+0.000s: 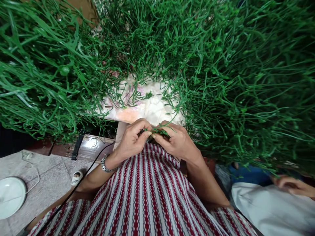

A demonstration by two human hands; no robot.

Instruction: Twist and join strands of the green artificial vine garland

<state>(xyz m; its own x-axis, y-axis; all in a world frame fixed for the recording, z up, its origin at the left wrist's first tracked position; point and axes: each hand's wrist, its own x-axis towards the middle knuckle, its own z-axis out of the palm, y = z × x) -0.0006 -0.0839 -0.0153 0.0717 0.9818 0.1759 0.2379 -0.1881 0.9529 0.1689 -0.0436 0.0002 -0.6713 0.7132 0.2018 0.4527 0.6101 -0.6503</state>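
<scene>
My left hand and my right hand meet close to my chest, above my red and white striped clothing. Both pinch the same thin green plastic stem between fingertips. The stem's small leaves poke out between the fingers. A silver bracelet circles my left wrist. Right in front of my hands lies a pale patterned cloth surface, partly covered by loose green stems.
Huge heaps of green artificial stems surround the hands on the left, far side and right. A white round object and a black cable lie on the stone floor at left. Another person's hand and white garment are at lower right.
</scene>
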